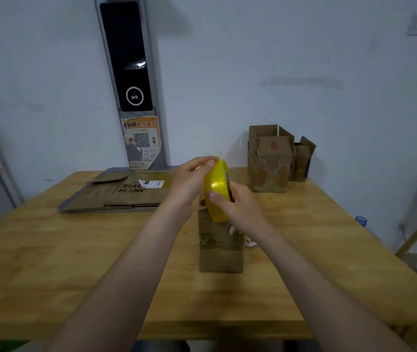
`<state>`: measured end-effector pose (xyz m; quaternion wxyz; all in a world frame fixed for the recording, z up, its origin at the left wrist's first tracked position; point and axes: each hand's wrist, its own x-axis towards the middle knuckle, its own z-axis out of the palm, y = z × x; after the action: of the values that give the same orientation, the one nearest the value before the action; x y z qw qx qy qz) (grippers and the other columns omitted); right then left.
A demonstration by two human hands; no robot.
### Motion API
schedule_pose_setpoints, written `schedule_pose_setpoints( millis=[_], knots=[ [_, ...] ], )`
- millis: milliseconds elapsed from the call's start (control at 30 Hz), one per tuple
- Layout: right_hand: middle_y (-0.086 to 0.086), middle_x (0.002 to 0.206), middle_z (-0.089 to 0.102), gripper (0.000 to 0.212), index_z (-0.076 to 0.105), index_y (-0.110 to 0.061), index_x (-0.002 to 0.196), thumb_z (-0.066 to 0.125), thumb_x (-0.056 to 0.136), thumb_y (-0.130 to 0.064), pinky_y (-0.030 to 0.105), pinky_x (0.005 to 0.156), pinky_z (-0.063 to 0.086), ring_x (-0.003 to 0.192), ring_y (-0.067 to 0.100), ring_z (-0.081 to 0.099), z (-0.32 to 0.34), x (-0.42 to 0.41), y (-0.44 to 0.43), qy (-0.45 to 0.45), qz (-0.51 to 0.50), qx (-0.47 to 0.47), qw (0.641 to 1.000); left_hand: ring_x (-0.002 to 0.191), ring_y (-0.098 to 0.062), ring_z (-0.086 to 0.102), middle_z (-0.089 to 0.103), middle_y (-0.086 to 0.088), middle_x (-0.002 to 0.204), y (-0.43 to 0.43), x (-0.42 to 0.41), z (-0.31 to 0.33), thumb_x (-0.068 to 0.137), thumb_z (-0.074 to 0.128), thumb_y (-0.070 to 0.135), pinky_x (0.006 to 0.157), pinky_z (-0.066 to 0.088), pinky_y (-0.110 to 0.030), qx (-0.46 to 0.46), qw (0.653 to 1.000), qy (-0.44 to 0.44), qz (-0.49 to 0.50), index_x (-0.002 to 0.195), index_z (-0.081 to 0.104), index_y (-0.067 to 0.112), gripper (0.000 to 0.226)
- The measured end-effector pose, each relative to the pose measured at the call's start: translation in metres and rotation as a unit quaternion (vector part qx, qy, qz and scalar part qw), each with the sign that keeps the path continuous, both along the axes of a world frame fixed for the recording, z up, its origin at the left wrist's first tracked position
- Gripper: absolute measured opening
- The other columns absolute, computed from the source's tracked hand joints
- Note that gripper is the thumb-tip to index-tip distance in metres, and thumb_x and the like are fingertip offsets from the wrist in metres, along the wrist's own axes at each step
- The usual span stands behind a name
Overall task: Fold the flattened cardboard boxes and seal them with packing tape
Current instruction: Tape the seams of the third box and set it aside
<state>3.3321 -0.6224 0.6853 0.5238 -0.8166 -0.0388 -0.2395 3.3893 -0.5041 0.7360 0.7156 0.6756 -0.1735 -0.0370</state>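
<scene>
1. Head view: the tape roll (217, 191) is held on edge in the air over the table (75, 262), directly above a small upright box (221, 250) at mid-table.
2. The right hand (241, 210) grips the roll from the 4 o'clock side. Its thumb presses the yellow outer face and its fingers go behind, probably into the core. That steadies the roll so the other hand can work on it.
3. The left hand (189, 180) comes in from 9 o'clock with its fingers curled over the roll's top rim, around 12 o'clock. My guess is it is hunting for, or peeling up, the loose end. Blur hides whether any tape is pinched free.
4. The box stands on its own with neither hand on it. Its top is hidden behind the roll, so I cannot tell if the flaps are closed. Keeping the roll just over it keeps the pull to the seam short.
5. Flats (126, 193) still to be folded lie stacked on a grey tray (85, 212) at 10 o'clock from the box.
6. Two erected boxes (269, 158) stand against the wall at 1 o'clock, flaps up, out of the working area.
7. Likely step: free the tape end, then lay it across the box.
</scene>
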Motion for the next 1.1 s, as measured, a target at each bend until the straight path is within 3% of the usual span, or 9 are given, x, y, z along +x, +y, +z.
schedule_pose_setpoints(
  millis=[100,267,467,600,667,733,800,967,1100],
  knots=[
    [-0.009,0.078,0.078,0.016,0.066,-0.021,0.089,0.066,0.098,-0.034,0.019,0.057,0.050,0.070,0.004,0.072,0.000,-0.008,-0.003,0.011,-0.005,-0.013,1.000,0.108,-0.011,0.066,0.076,0.009,0.106,-0.007,-0.005,-0.006,0.099,0.064,0.019,0.097,0.055,-0.037,-0.004,0.997,-0.069,0.032,0.089,0.078,0.032,0.022],
    [0.002,0.073,0.077,0.028,0.068,-0.010,0.088,0.062,0.098,-0.035,0.025,0.060,0.053,0.068,0.016,0.075,0.014,-0.017,-0.012,0.070,-0.008,0.003,0.997,0.099,0.005,0.067,0.075,0.019,0.098,-0.016,-0.003,-0.016,0.099,0.063,0.017,0.085,0.052,-0.016,0.029,0.977,-0.203,0.059,0.091,0.076,0.037,0.025],
    [0.009,0.073,0.076,0.041,0.067,-0.003,0.092,0.061,0.098,-0.043,0.040,0.065,0.061,0.063,0.026,0.075,0.022,-0.025,-0.020,0.086,-0.021,-0.051,0.995,0.112,-0.015,0.064,0.069,0.002,0.113,-0.016,0.010,-0.030,0.105,0.052,0.018,0.091,0.054,-0.030,0.057,0.986,-0.156,0.005,0.115,0.060,0.031,0.019],
    [0.009,0.070,0.076,0.038,0.063,-0.004,0.095,0.061,0.099,-0.041,0.047,0.069,0.063,0.062,0.027,0.075,0.023,-0.031,-0.029,0.110,0.012,-0.109,0.988,0.091,-0.011,0.069,0.074,-0.003,0.095,-0.009,0.019,-0.023,0.098,0.066,0.012,0.085,0.055,-0.029,0.059,0.992,-0.100,-0.043,0.136,0.036,0.036,0.055],
    [0.008,0.070,0.076,0.042,0.065,-0.002,0.100,0.062,0.098,-0.043,0.045,0.072,0.062,0.063,0.020,0.075,0.022,-0.032,-0.036,0.110,0.006,-0.173,0.979,0.085,-0.012,0.070,0.075,-0.005,0.096,-0.001,0.024,-0.013,0.095,0.072,0.016,0.082,0.056,-0.033,0.107,0.991,-0.059,-0.058,0.129,0.053,0.022,0.040],
    [0.003,0.070,0.076,0.046,0.064,-0.002,0.112,0.063,0.097,-0.046,0.034,0.066,0.059,0.061,0.013,0.074,0.022,-0.031,-0.042,0.112,0.002,-0.211,0.971,0.082,-0.012,0.070,0.076,-0.007,0.096,0.005,0.026,-0.006,0.094,0.073,0.019,0.080,0.056,-0.035,0.144,0.986,-0.061,-0.055,0.104,0.074,0.013,0.012],
    [-0.003,0.068,0.076,0.038,0.062,-0.009,0.109,0.063,0.098,-0.046,0.027,0.060,0.053,0.060,0.015,0.074,0.023,-0.031,-0.047,0.129,0.025,-0.202,0.970,0.077,-0.007,0.070,0.079,-0.004,0.093,0.007,0.029,-0.003,0.091,0.076,0.017,0.076,0.055,-0.029,0.137,0.986,-0.085,-0.043,0.089,0.079,0.012,0.007],
    [0.003,0.081,0.078,0.034,0.063,-0.016,0.099,0.063,0.095,-0.050,0.031,0.071,0.057,0.076,0.020,0.077,0.031,-0.036,-0.075,0.122,0.144,-0.198,0.962,0.077,0.004,0.070,0.080,0.004,0.087,0.014,0.038,0.000,0.088,0.079,0.022,0.065,0.049,-0.008,0.144,0.980,-0.139,-0.019,0.093,0.082,0.014,0.010],
    [0.003,0.076,0.077,0.034,0.065,-0.025,0.093,0.063,0.090,-0.059,0.028,0.068,0.053,0.073,0.019,0.075,0.030,-0.041,-0.095,0.086,0.141,-0.187,0.968,0.075,0.005,0.071,0.079,0.010,0.087,0.030,0.048,-0.007,0.088,0.078,0.026,0.065,0.054,-0.014,0.078,0.992,-0.101,0.001,0.095,0.081,0.020,0.010]
  ],
)
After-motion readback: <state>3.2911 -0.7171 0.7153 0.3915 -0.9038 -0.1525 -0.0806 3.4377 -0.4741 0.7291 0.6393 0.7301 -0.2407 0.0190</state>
